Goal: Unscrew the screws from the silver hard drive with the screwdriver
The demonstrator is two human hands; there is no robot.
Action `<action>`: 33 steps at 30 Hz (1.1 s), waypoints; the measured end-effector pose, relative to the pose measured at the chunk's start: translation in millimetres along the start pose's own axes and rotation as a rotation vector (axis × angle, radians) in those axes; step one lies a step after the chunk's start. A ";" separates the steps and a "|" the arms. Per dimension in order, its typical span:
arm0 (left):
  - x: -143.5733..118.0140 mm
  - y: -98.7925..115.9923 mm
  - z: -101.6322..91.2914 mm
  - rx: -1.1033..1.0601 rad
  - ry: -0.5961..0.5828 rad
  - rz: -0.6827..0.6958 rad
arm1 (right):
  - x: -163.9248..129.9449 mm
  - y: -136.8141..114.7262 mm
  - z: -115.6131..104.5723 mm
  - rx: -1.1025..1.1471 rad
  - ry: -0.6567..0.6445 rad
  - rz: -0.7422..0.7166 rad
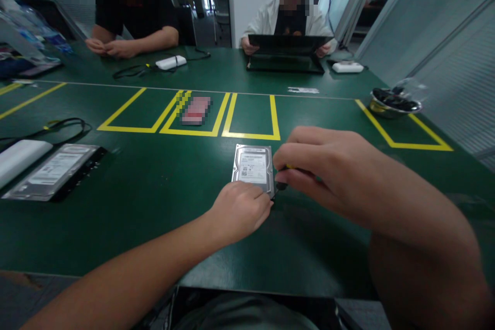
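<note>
A silver hard drive [253, 162] with a white printed label lies on the green table in front of me. My left hand [243, 211] is closed over its near end and hides that end. To the right of the drive, my right hand [317, 160] grips a small screwdriver [281, 185] with a black and yellow handle. Its thin shaft points down at the drive's near right corner, beside my left fingertips. Whether the tip touches the drive, I cannot tell.
Another hard drive [58, 167] and a white power strip [25, 160] lie at left. Yellow tape [251, 136] marks boxes; one holds a pink packet [196, 111]. A metal bowl [394, 105] stands at right. Two people sit opposite, one holding a black panel [286, 46].
</note>
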State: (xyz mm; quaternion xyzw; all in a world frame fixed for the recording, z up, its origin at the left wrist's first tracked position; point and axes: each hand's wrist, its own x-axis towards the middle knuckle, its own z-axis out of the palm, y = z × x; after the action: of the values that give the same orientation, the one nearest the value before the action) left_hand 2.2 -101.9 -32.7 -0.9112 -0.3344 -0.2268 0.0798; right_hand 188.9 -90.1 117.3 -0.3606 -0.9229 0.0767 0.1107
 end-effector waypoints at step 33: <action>-2.4 -2.3 0.4 0.002 0.000 0.034 | -2.8 -0.2 -4.3 -0.011 -0.001 0.038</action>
State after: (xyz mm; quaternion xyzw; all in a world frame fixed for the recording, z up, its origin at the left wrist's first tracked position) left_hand -0.7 -101.5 -34.2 -0.9167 -0.3191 -0.2249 0.0847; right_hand 191.9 -91.9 121.1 -0.3787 -0.9164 0.0738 0.1065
